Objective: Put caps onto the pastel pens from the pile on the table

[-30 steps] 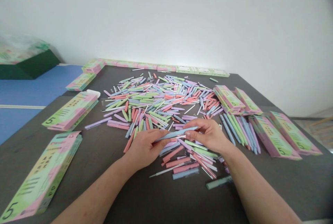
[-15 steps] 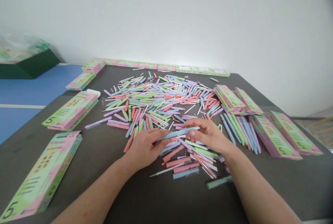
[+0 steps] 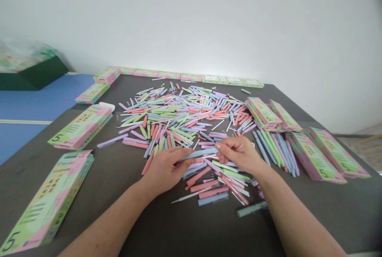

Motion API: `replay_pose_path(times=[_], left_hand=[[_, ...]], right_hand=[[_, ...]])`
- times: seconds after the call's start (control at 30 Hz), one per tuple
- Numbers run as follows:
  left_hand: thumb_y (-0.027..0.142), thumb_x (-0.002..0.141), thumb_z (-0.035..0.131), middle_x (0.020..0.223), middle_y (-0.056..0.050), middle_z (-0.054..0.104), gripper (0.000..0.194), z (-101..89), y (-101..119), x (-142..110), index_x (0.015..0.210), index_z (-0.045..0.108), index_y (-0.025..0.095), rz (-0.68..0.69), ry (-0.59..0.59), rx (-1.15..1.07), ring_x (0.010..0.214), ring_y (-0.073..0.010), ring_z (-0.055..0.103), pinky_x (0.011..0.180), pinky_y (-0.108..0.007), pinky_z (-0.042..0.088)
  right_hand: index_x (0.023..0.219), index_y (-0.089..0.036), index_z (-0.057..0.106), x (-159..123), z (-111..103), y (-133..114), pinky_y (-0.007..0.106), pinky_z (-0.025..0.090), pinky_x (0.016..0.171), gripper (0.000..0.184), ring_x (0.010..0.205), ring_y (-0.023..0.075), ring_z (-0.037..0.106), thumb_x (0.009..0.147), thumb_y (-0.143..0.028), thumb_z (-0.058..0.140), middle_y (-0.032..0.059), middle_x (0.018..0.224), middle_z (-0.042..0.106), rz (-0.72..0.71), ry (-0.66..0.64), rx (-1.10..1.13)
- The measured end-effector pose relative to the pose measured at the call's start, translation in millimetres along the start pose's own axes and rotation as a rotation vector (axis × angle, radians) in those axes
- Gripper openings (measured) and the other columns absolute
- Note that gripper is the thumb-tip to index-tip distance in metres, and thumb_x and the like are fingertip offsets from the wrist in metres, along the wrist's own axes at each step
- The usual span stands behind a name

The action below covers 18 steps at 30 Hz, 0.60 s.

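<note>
Between my two hands a light blue pen (image 3: 203,153) is held nearly level, just above the near part of a heap of pen parts (image 3: 185,113). My left hand (image 3: 167,168) is closed around its left end. At the right end, the thumb and fingers of my right hand (image 3: 238,153) pinch the pen and hide its tip. Beneath and in front of the hands lie loose pink, green and blue barrels, white refills (image 3: 191,197) and clear plastic pieces. A pale green barrel (image 3: 251,209) rests by my right forearm.
Several finished-looking pens (image 3: 277,147) lie in a row at right, beside stacked pastel boxes (image 3: 318,157). More boxes stand at left (image 3: 47,197) and along the wall. A dark green bin (image 3: 32,76) with plastic bags sits on a blue surface at far left.
The fingers of my right hand have closed over the pen's right end, which showed uncovered before. My left hand has kept its grip and place.
</note>
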<state>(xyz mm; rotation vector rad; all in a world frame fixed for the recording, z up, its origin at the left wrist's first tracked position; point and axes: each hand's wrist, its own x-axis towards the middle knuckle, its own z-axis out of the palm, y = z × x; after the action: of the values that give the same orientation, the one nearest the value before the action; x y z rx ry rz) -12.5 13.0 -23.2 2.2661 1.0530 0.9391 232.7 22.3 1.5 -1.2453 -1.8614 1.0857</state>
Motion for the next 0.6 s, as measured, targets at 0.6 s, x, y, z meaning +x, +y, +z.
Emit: replay_pose_path(times=[0.6], left_hand=[[0.021,0.09,0.058,0.071,-0.002,0.065,0.019,0.8,4.4,1.9,0.104,0.069,0.014,0.111,0.047,0.015,0.06,-0.0107,0.058,0.056,-0.021,0.041]], right_hand=[[0.064,-0.014,0.064,-0.9,0.1,-0.1,0.02,0.04,0.045,0.04,0.046,0.0093,0.053,0.086,-0.046,0.06,0.0022,0.053,0.061,0.005,0.012,0.096]])
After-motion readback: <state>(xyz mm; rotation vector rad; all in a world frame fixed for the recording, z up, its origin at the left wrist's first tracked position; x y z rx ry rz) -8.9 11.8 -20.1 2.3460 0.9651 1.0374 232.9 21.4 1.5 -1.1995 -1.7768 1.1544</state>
